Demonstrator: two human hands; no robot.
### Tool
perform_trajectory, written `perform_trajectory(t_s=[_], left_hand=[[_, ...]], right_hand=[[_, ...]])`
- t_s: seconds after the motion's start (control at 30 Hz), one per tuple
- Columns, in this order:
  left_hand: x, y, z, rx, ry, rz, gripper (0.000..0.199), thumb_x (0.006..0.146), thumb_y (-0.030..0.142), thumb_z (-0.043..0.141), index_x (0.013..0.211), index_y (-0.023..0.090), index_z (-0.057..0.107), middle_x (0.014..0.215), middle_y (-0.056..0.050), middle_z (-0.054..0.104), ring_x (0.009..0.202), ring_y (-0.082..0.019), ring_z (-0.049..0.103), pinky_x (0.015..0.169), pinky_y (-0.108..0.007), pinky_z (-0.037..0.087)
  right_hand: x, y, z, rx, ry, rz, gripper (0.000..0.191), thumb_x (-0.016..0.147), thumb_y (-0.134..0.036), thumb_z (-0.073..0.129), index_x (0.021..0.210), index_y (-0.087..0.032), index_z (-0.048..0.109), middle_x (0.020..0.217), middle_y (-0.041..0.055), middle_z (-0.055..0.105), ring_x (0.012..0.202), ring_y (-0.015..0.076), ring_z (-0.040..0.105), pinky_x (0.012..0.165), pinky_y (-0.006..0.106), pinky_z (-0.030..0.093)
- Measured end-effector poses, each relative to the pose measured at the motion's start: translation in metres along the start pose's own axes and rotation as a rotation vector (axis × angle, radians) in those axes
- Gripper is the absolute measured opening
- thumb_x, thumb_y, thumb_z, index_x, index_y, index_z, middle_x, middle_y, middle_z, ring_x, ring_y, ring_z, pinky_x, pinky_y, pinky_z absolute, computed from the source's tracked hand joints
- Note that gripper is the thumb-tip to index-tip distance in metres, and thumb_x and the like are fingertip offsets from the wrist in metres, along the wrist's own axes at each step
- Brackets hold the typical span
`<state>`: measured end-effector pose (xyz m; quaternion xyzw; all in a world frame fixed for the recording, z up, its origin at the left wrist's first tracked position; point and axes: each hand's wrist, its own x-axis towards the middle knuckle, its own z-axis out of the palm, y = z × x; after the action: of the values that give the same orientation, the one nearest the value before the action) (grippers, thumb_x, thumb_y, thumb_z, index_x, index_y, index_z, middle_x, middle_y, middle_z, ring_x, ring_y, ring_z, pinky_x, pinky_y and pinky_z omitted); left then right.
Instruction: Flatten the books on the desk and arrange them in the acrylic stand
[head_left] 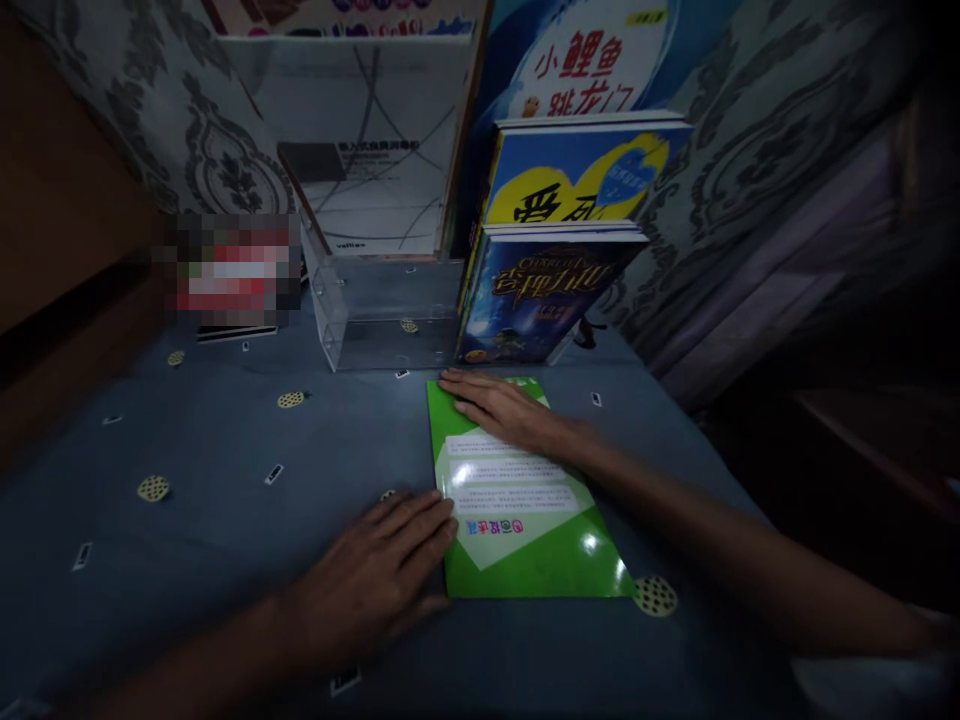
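A lone head-worn camera looks forward and down from above a blue-covered table [225, 540], close enough that the left forearm [217, 640] enters at lower left and the right forearm [735, 540] at lower right; a green book [525, 490] sits near center, standing books [551, 295] farther off, above it.

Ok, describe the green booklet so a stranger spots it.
On the blue cloth, in front of the clear rack, lies the green booklet, with the left hand at its edge and the right hand on its far part. Unlike the upright books behind it, it lies flat.
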<state>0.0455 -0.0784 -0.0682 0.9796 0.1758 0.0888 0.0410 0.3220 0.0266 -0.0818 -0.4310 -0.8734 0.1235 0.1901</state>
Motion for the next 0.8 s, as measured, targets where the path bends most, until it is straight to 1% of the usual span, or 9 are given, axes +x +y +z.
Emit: perform_trajectory(t_s=[0.1,0.2,0.37,0.4,0.47,0.53,0.6,0.7,0.8], left_hand=[[-0.001,-0.001,-0.002,-0.028,-0.061,0.013,0.070,0.097,0.050,0.058,0.149,0.007,0.039,0.155,-0.020,0.042,0.146,-0.029,0.041,0.119,-0.045,0.038],[-0.002,-0.001,-0.002,-0.056,-0.100,0.018,0.087,0.090,0.058,0.063,0.152,0.006,0.032,0.158,-0.021,0.036,0.148,-0.031,0.036,0.121,-0.046,0.034],[-0.012,0.014,0.000,-0.110,-0.115,0.101,0.096,0.086,0.068,0.061,0.154,0.007,0.030,0.156,-0.019,0.042,0.149,-0.030,0.035,0.122,-0.050,0.028],[-0.015,0.019,0.001,-0.100,-0.116,0.136,0.093,0.087,0.069,0.059,0.153,0.008,0.032,0.155,-0.018,0.045,0.147,-0.030,0.037,0.122,-0.049,0.029],[-0.021,0.032,0.005,-0.037,-0.091,0.190,0.077,0.094,0.062,0.053,0.150,0.011,0.040,0.150,-0.013,0.052,0.142,-0.027,0.044,0.120,-0.046,0.032],[-0.026,0.044,0.011,0.056,-0.009,0.195,0.053,0.101,0.047,0.050,0.144,0.015,0.049,0.143,-0.008,0.060,0.135,-0.024,0.051,0.116,-0.042,0.036],[-0.028,0.055,0.017,0.131,0.083,0.177,0.040,0.102,0.035,0.050,0.138,0.018,0.056,0.135,-0.005,0.066,0.128,-0.022,0.055,0.111,-0.038,0.040],[-0.026,0.062,0.014,0.163,0.153,0.192,0.033,0.102,0.032,0.050,0.130,0.019,0.063,0.126,-0.006,0.070,0.120,-0.022,0.059,0.102,-0.034,0.046],[-0.020,0.059,-0.005,0.155,0.188,0.236,0.031,0.103,0.027,0.047,0.126,0.018,0.065,0.124,-0.006,0.071,0.117,-0.020,0.061,0.095,-0.031,0.050]], right_hand=[[-0.023,0.006,-0.005,-0.052,0.018,0.051,0.047,0.104,-0.034,0.037,0.145,-0.018,0.053,0.152,0.0124,0.052,0.143,0.0269,0.044,0.118,0.053,0.038],[-0.056,0.009,-0.009,-0.077,0.048,0.091,0.047,0.104,-0.037,0.037,0.146,-0.020,0.052,0.153,0.0124,0.050,0.144,0.0278,0.043,0.119,0.057,0.035],[-0.112,-0.011,-0.011,-0.100,0.107,0.129,0.048,0.104,-0.036,0.040,0.150,-0.023,0.046,0.154,0.0117,0.049,0.144,0.0278,0.044,0.119,0.058,0.035],[-0.122,-0.018,-0.009,-0.105,0.110,0.135,0.049,0.104,-0.035,0.040,0.151,-0.024,0.043,0.154,0.0113,0.048,0.144,0.0275,0.043,0.119,0.058,0.035],[-0.140,-0.034,-0.006,-0.112,0.116,0.143,0.052,0.104,-0.034,0.042,0.155,-0.026,0.035,0.156,0.0101,0.045,0.145,0.0268,0.041,0.119,0.058,0.034],[-0.154,-0.050,-0.002,-0.113,0.126,0.148,0.056,0.104,-0.033,0.044,0.158,-0.029,0.029,0.159,0.0087,0.042,0.147,0.0263,0.038,0.120,0.057,0.034],[-0.164,-0.062,0.002,-0.096,0.138,0.154,0.058,0.103,-0.033,0.046,0.158,-0.030,0.028,0.160,0.0077,0.040,0.148,0.0260,0.036,0.120,0.056,0.033],[-0.173,-0.075,0.003,-0.021,0.114,0.183,0.056,0.103,-0.036,0.048,0.156,-0.029,0.034,0.160,0.0070,0.039,0.149,0.0260,0.034,0.122,0.055,0.030],[-0.173,-0.081,-0.008,0.150,0.083,0.230,0.049,0.102,-0.043,0.048,0.149,-0.029,0.047,0.157,0.0073,0.045,0.147,0.0271,0.038,0.121,0.057,0.029]])
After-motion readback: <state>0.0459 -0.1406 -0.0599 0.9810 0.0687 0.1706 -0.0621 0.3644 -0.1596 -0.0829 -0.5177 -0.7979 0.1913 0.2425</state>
